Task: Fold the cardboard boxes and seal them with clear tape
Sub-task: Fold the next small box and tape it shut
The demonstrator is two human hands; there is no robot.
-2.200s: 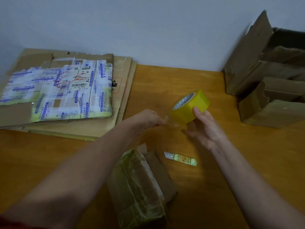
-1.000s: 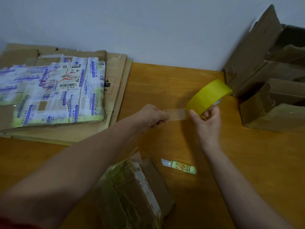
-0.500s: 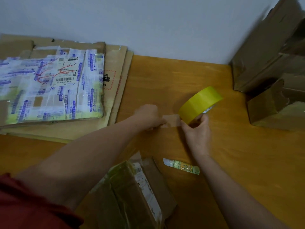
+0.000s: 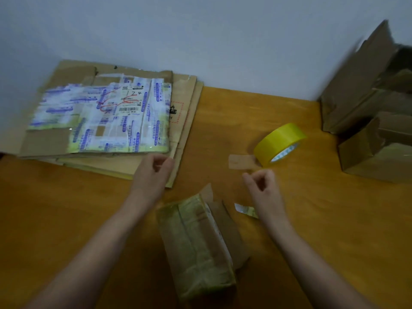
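Observation:
A yellow tape roll (image 4: 279, 141) lies tilted on the wooden table (image 4: 312, 219), with a short clear strip (image 4: 240, 161) pulled out to its left and lying on the wood. My right hand (image 4: 264, 186) hovers just below the strip, fingers loosely curled, holding nothing. My left hand (image 4: 153, 172) hangs over the near edge of a stack of flattened cardboard boxes (image 4: 104, 121), fingers curled and empty. A small folded box (image 4: 196, 246) wrapped in old tape sits between my forearms.
A small box cutter (image 4: 245, 210) lies beside my right wrist. Several folded brown boxes (image 4: 374, 121) are piled at the right against the wall. The wall runs along the table's far edge.
Both hands have let go of the tape. The roll now rests on the table with its strip stuck out, and both hands have drawn back toward me, the left one moving left.

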